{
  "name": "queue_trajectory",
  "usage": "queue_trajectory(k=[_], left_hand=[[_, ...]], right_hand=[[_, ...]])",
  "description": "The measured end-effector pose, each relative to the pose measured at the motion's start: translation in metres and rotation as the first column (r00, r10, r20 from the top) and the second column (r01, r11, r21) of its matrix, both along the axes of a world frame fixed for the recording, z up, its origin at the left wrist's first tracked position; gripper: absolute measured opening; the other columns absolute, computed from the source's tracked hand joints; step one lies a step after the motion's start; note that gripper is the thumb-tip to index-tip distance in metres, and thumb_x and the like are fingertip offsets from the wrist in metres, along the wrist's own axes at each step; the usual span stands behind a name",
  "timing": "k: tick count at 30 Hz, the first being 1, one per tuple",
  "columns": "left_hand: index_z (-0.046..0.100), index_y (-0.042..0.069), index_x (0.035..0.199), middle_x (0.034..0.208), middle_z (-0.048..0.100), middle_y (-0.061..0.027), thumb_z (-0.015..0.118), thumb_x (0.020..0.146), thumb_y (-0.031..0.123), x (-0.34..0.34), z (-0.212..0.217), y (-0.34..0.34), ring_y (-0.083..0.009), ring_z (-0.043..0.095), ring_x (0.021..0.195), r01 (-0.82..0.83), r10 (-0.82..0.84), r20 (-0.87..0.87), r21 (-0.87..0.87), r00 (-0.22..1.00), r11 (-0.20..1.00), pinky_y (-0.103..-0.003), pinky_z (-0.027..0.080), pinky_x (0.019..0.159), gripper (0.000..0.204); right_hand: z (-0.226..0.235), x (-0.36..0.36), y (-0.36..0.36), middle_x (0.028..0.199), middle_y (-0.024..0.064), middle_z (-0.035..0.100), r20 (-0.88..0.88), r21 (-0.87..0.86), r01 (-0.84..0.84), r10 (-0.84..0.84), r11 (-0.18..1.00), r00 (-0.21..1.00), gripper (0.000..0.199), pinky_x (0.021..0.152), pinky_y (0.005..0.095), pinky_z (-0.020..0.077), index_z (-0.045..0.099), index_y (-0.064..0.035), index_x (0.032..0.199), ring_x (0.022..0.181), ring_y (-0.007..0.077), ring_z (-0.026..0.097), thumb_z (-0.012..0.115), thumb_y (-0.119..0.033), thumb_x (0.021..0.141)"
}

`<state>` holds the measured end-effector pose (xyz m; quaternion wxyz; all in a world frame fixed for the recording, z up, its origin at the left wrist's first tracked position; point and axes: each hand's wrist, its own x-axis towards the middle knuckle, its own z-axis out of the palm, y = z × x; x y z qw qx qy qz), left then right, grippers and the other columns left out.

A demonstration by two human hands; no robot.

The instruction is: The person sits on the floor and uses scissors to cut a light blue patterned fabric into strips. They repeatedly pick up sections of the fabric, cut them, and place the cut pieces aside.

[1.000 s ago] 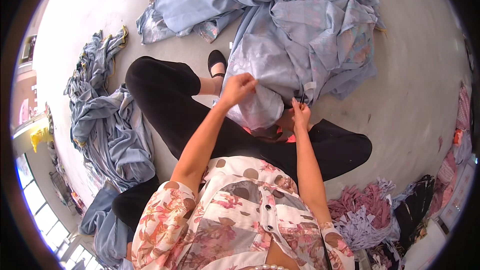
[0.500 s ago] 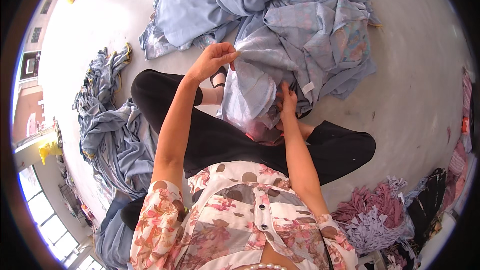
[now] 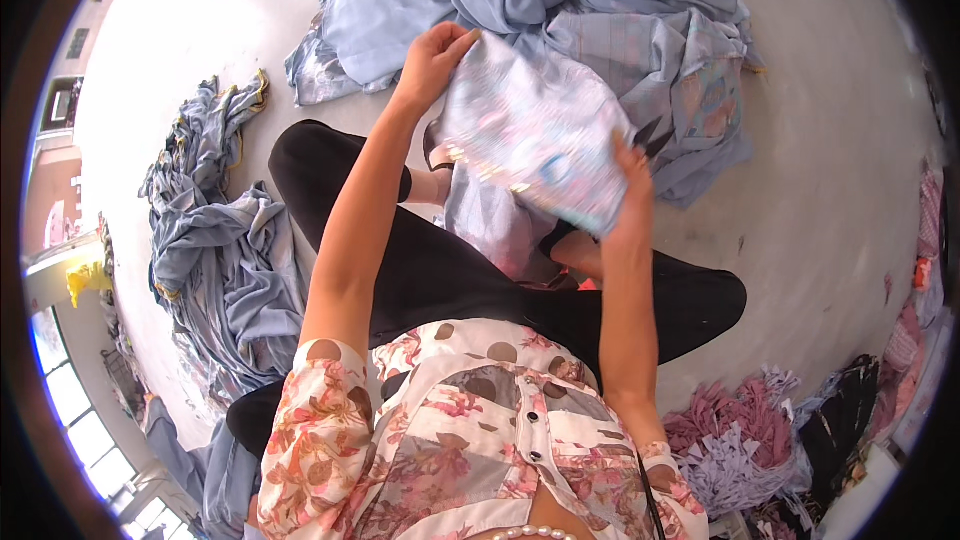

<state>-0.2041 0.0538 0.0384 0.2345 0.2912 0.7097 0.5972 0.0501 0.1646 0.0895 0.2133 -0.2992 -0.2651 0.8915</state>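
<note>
Concrete floor [image 3: 820, 200] | pale garment [image 3: 530, 130] stretched between hands | left [image 3: 432, 52], right [image 3: 632, 190] both gripping

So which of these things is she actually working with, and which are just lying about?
In hand:
- pale cloth, held spread by the left hand and right hand

Lying about:
- blue pile ahead
- blue heap on her left
- pink scraps and dark cloth on her right
- floor

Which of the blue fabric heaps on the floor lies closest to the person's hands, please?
The big heap straight ahead, just beyond both hands; the other heap lies off to the left.
</note>
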Motion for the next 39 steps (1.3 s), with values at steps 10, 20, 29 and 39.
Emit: queue_trajectory(k=[10, 20, 29, 39], left_hand=[[0.059, 0.002, 0.089, 0.082, 0.066, -0.0091, 0.052, 0.09, 0.039, 0.154, -0.05, -0.021, -0.0153, 0.06, 0.067, -0.262, 0.248, 0.452, -0.032, 0.857, 0.965, -0.025, 0.047, 0.059, 0.038], [0.045, 0.009, 0.122, 0.118, 0.052, -0.0118, 0.062, 0.082, 0.046, 0.215, -0.066, 0.007, -0.0266, 0.051, 0.11, -0.375, -0.279, 0.958, 0.237, -0.061, 0.896, -0.045, 0.044, 0.093, 0.057], [0.047, 0.0, 0.112, 0.105, 0.057, -0.0161, 0.054, 0.09, 0.022, 0.215, -0.133, 0.021, -0.0278, 0.058, 0.098, -0.293, 0.183, 0.971, -0.221, -0.153, 0.93, -0.042, 0.051, 0.083, 0.032], [0.057, 0.002, 0.112, 0.115, 0.059, -0.0143, 0.056, 0.088, 0.023, 0.114, -0.077, 0.037, -0.0296, 0.057, 0.105, -0.62, 0.004, 0.999, -0.028, -0.041, 0.784, -0.047, 0.044, 0.095, 0.031]], right_hand=[[-0.084, 0.005, 0.057, 0.102, 0.0075, 0.064, -0.078, -0.137, -0.039, 0.029, 0.99, 0.997, 0.022, 0.083, 0.0343, 0.05, 0.06, -0.0002, 0.105, 0.094, 0.0185, 0.061, 0.054, -0.013, 0.088], [-0.057, 0.045, 0.043, 0.11, 0.0128, 0.06, -0.144, -0.251, -0.018, -0.019, 0.968, 0.989, 0.032, 0.083, 0.0412, 0.0507, 0.053, 0.0003, 0.112, 0.1, 0.0272, 0.06, 0.048, -0.019, 0.088], [-0.067, 0.127, 0.057, 0.112, 0.0167, 0.057, -0.208, -0.13, 0.099, -0.125, 0.987, 0.97, 0.032, 0.084, 0.0392, 0.0506, 0.051, 0.0032, 0.112, 0.101, 0.0287, 0.058, 0.05, -0.017, 0.088], [-0.045, 0.127, 0.068, 0.111, 0.0134, 0.056, -0.195, 0.002, 0.08, -0.078, 0.997, 0.978, 0.037, 0.081, 0.0334, 0.0501, 0.048, 0.002, 0.117, 0.094, 0.0238, 0.059, 0.058, -0.012, 0.085]])
